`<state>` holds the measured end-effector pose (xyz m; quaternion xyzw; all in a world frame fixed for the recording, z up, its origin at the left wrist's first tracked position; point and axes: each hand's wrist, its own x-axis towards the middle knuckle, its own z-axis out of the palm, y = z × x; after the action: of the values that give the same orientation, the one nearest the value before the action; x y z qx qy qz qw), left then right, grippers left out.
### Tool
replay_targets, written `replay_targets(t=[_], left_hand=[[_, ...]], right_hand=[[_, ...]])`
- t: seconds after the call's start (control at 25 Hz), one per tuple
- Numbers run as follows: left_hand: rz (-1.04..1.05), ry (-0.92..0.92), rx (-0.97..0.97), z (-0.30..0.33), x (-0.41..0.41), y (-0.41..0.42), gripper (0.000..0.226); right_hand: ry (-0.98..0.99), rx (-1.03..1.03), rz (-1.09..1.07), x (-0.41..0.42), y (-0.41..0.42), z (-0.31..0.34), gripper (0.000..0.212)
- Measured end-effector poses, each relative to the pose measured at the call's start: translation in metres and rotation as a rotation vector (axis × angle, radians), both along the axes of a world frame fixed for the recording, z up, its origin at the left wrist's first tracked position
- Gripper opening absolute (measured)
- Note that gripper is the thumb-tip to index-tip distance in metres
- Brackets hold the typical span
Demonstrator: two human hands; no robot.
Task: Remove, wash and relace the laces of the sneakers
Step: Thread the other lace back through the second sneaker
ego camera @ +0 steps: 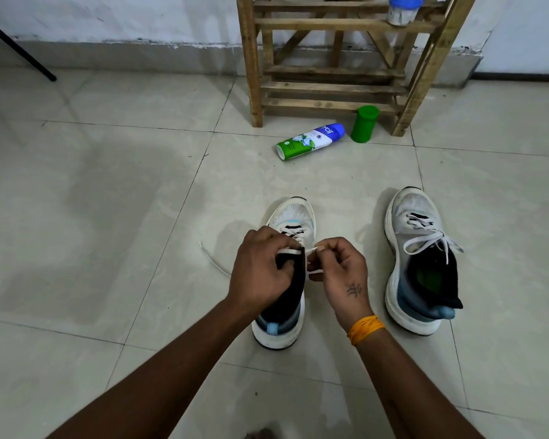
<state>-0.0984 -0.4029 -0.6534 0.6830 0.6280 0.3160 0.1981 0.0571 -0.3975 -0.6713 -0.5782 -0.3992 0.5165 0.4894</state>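
Fingers of our left hand [260,267] curled over the near sneaker [282,280] on the floor; our right hand [339,270] pinched its lace [313,250]. Yanking hard risked jamming it at an eyelet.

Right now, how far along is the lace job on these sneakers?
Early. Nothing is finished: the right sneaker is still laced and tied in a bow. In hand: the left sneaker, its knot undone, one lace end loose on the floor, the left hand at its tongue and the right hand pinching the lace. Left: unlacing both, washing, relacing.
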Motion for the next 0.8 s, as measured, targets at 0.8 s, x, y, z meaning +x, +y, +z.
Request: replay_targets(t=[0.8], left_hand=[[0.312,-0.068,0.008,-0.009,-0.008,-0.026,0.025]], right_hand=[[-0.82,0.008,-0.039,0.025,0.009,-0.036,0.009]])
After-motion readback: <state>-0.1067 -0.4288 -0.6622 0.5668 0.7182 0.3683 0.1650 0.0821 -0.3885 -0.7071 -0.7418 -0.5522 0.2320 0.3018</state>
